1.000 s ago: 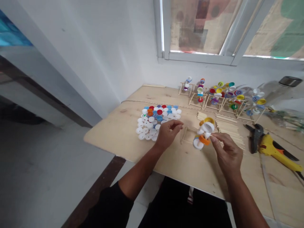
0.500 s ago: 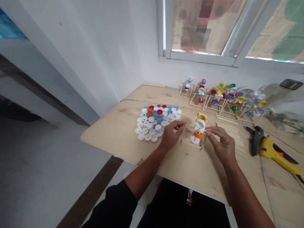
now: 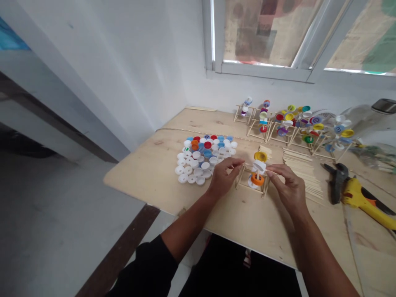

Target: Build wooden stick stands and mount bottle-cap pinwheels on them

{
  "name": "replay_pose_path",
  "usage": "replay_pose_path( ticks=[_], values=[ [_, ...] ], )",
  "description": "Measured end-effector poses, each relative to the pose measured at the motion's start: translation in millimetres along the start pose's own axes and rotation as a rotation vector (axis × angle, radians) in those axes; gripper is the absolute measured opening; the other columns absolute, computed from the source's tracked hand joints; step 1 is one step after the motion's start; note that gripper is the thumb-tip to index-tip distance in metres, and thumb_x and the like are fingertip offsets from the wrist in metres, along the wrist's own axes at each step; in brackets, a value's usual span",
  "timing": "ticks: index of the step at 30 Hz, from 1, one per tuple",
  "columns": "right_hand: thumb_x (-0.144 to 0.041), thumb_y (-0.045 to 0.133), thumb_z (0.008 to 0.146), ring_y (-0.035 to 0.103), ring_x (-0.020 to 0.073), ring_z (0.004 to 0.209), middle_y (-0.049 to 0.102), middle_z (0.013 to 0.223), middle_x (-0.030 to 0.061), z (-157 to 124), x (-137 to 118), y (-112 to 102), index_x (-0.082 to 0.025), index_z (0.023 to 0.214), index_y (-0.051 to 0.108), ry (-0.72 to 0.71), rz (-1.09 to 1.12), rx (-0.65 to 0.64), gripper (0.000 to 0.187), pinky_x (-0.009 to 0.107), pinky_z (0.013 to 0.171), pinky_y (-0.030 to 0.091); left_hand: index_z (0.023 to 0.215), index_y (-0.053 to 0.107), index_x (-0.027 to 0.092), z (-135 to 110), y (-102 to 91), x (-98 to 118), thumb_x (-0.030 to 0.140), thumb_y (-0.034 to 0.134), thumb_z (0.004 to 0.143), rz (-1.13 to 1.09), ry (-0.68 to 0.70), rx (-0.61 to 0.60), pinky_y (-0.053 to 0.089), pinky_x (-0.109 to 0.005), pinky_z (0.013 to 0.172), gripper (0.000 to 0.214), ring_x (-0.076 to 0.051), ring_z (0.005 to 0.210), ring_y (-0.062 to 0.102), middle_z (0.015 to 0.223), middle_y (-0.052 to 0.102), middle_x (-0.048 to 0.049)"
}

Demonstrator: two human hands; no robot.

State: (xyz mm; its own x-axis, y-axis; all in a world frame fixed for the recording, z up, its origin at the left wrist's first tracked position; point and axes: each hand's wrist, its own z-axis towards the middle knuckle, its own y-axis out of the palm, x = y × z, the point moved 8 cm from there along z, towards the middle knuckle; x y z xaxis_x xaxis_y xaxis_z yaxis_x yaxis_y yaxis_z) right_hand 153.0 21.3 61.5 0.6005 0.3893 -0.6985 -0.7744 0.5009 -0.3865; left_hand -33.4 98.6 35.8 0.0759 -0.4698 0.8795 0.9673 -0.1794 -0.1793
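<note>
My right hand [image 3: 287,185] pinches one multicoloured plastic bottle-cap wheel [image 3: 259,166]; whether my left hand [image 3: 223,176] grips anything, I cannot tell.

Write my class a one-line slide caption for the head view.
A right hand holds a bottle-cap wheel at a stick frame, the left hand opposite, loose caps alongside.

A pale wooden worktop [image 3: 136,169] with a rounded corner stands against a white wall [image 3: 173,62] beneath a light-framed window [image 3: 262,37], its panes backed by tan, red and green material, bright light lining the lower edge; at left, a grey floor [image 3: 46,227] is crossed by a dark brown strip [image 3: 123,249].
</note>
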Motion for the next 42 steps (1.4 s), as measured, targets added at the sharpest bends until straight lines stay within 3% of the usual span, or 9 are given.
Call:
replay_pose_path(
  ticks=[42],
  values=[
    [-0.028,0.064,0.080,0.063,0.0198,0.081,0.071,0.084,0.0047,-2.3,2.0,5.1,-0.023,0.081,0.071,0.060,0.015,0.030,0.009,0.036,0.076,0.047,0.096,0.072,0.020,-5.2,5.0,-7.6,0.019,0.060,0.082,0.019,-0.036,-0.014,0.051,-0.028,0.072,0.019,-0.015,0.081,0.065,0.092,0.073,-0.0043]
  ],
)
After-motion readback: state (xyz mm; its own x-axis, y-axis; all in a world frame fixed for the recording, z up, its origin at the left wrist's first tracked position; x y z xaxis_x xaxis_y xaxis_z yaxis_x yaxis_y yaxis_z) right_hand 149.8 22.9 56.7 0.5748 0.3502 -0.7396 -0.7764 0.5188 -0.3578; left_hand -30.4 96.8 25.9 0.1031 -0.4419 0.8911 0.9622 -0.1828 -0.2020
